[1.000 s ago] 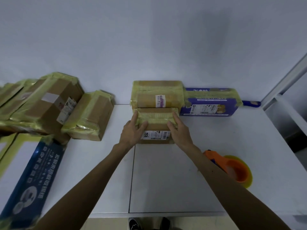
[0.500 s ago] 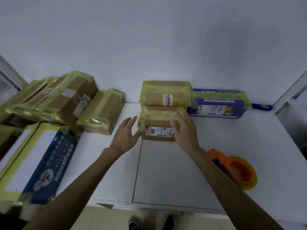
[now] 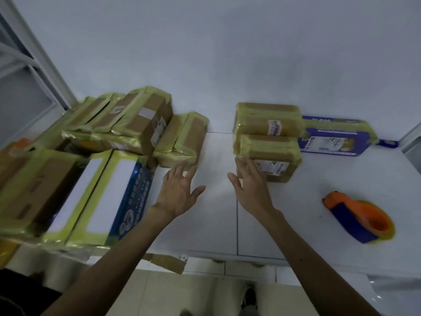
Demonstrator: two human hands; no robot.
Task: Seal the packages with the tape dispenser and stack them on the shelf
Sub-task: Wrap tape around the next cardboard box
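Head view: taped package [image 3: 271, 153] at right hand [image 3: 252, 190] fingertips; left hand [image 3: 177, 192] apart

Looks like a small packing room or mailroom, honestly. Taped parcels [image 3: 145, 119] with shipping labels [image 3: 273, 167] are piled on a white table [image 3: 319, 179] against a bare wall [image 3: 205, 53]. There's a tape dispenser [image 3: 360, 218] and a metal shelf [image 3: 49, 62] too.

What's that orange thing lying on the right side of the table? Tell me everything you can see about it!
It is a tape dispenser. It looks like plastic, orange with a dark blue side, and a yellowish roll of tape shows round its wide end. Its narrow orange tip points toward the boxes. It lies on the white table, apart from them. Nothing touches it; the right hand is off to its left.
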